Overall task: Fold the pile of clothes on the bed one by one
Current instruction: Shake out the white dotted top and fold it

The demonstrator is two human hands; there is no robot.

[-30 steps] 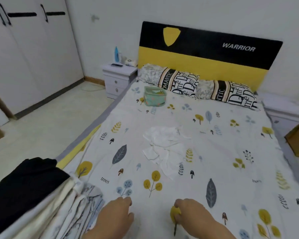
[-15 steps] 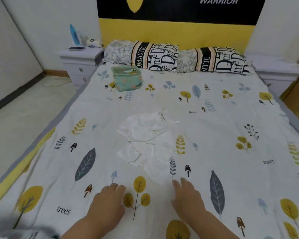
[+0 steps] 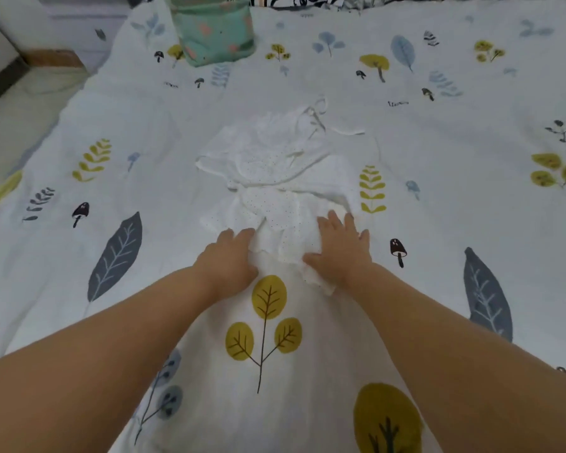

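Observation:
A small white garment (image 3: 275, 178) with fine dots and thin ties lies crumpled in the middle of the bed. My left hand (image 3: 229, 259) is at its near left corner, fingertips curled into the fabric's edge. My right hand (image 3: 339, 248) lies on the garment's near right part with fingers spread and the thumb out to the left over the cloth. Both forearms stretch forward over the sheet.
The bed (image 3: 111, 125) is covered by a white sheet printed with leaves, trees and mushrooms. A teal fabric box (image 3: 213, 31) stands at the far side near the pillows (image 3: 307, 0). The floor (image 3: 13, 103) shows past the bed's left edge.
My view has moved forward and down over the bed. Both hands have reached from the bare sheet onto the near edge of the white garment. The folded pile at the left is out of view.

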